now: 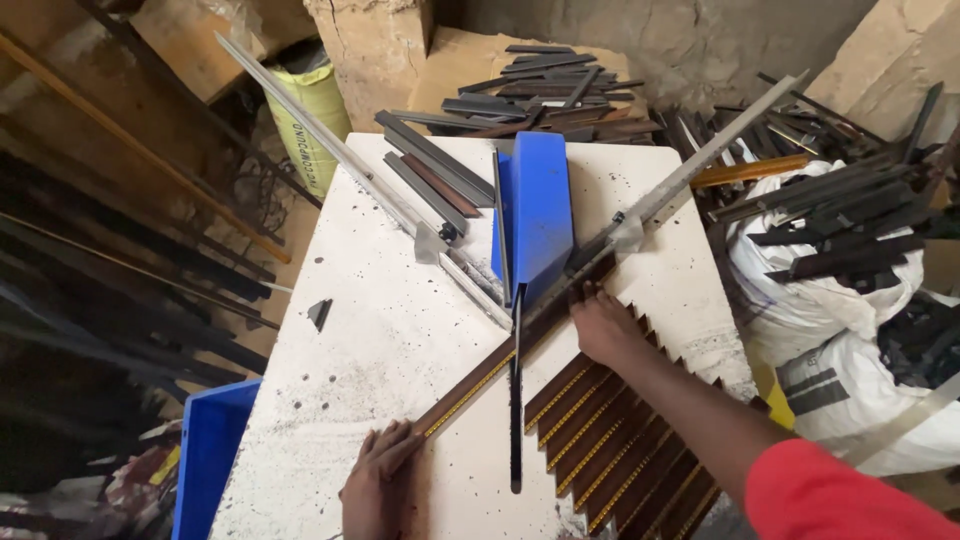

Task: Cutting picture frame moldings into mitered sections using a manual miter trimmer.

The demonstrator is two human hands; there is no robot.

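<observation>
A long brown moulding strip (pixel 490 372) with a gold beaded edge lies diagonally on the white table (pixel 380 330), against the right metal fence (pixel 700 160) of a blue mitre cutter (pixel 540 215). My left hand (pixel 375 485) presses the strip's near end at the table's front. My right hand (pixel 605 325) holds the strip down close to the blade slot. Right beside that hand lie several cut brown strips (pixel 620 440), laid side by side with angled ends. The cutter's black lever (pixel 516 400) points toward me.
A second metal fence (pixel 340 150) runs to the back left. Dark strips (pixel 440 170) lie behind the cutter, with more offcuts (pixel 560 95) piled beyond. A small triangular offcut (pixel 320 313) sits at left. White sacks (pixel 840 330) of scraps stand right; a blue bin (pixel 210 450) stands lower left.
</observation>
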